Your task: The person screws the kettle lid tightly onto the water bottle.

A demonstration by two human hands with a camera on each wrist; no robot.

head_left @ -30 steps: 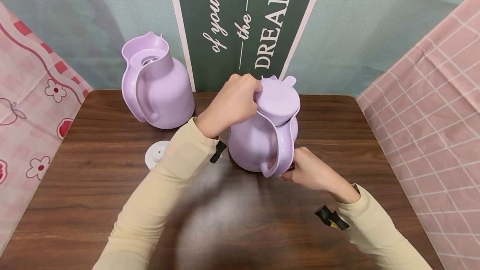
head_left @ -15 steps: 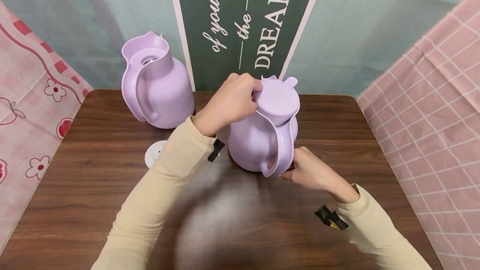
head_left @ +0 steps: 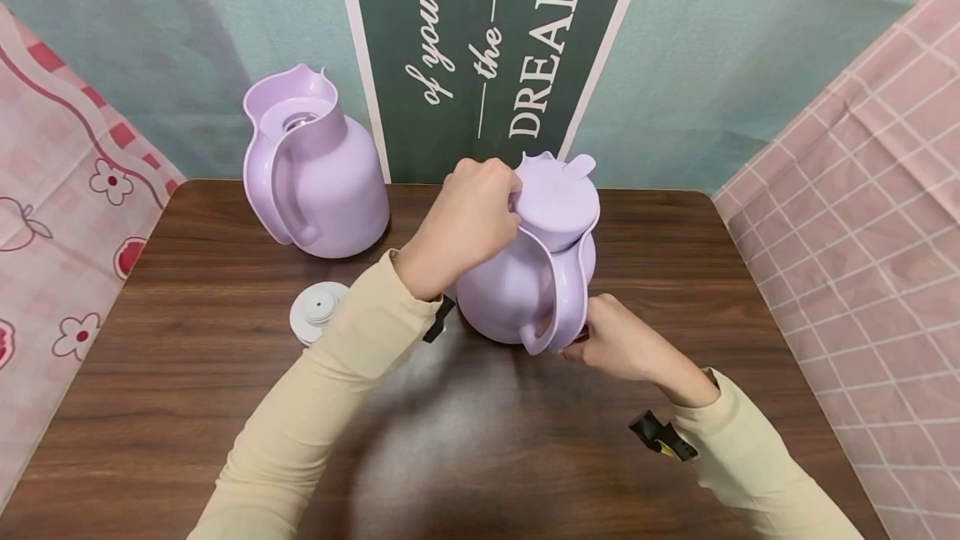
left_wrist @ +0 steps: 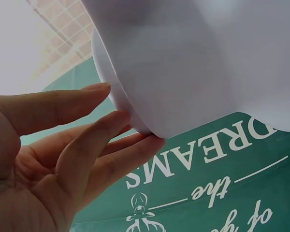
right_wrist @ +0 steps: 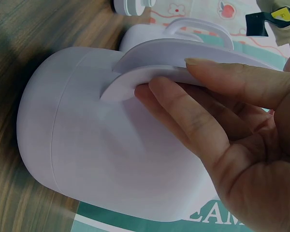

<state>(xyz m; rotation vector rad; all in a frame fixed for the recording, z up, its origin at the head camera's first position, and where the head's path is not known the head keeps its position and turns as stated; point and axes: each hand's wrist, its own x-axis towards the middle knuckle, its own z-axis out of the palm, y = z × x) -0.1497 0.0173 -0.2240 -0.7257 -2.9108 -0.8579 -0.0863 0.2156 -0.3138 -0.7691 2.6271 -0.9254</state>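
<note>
A lilac thermal jug [head_left: 495, 294] stands upright with a round lilac lid [head_left: 558, 200] in its top. At the lid's left edge, my left hand [head_left: 472, 219] grips with curled fingers. Its thumb and fingertips [left_wrist: 118, 117] meet the lilac edge in the left wrist view. My right hand [head_left: 622, 340] holds the jug's handle [head_left: 576, 294] low down, at the near right side. In the right wrist view, the right thumb and fingers [right_wrist: 183, 108] pinch the handle from both sides.
Another lilac jug [head_left: 337, 190], without its lid, stands at the back left with its mouth showing. Between that jug and my left sleeve lies a white disc-shaped stopper [head_left: 318, 308], partly covered by the sleeve. A teal cloth [head_left: 675, 107] hangs behind the wooden table [head_left: 585, 457].
My left hand and wrist have shifted slightly toward me, uncovering more of the white stopper after the sleeve briefly covered it. The right hand and both jugs stay in place.
</note>
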